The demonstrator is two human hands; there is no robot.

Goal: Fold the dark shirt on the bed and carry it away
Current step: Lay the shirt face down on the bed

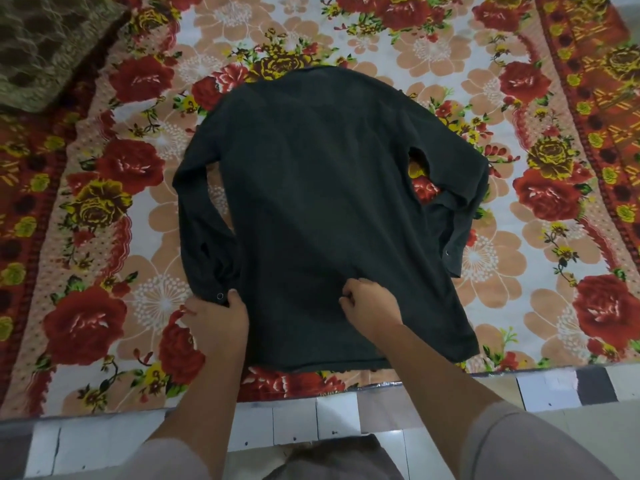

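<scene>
From the head view: gripping the dark shirt [322, 202] at its near left cuff [210, 287] with curled fingers [194, 310] of the left hand [216, 318], just beside a snap button [220, 295]; pinching cloth above the hem's middle with the right hand [370, 306]. Spread flat on the floral bed [519, 289], charcoal, long-sleeved, sleeves bent down along both sides, hem nearest.

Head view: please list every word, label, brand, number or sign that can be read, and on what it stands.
No text can be read.
The dark shirt shows no print or label, only plain snaps; the floral bedsheet bears flowers, no letters.
</scene>
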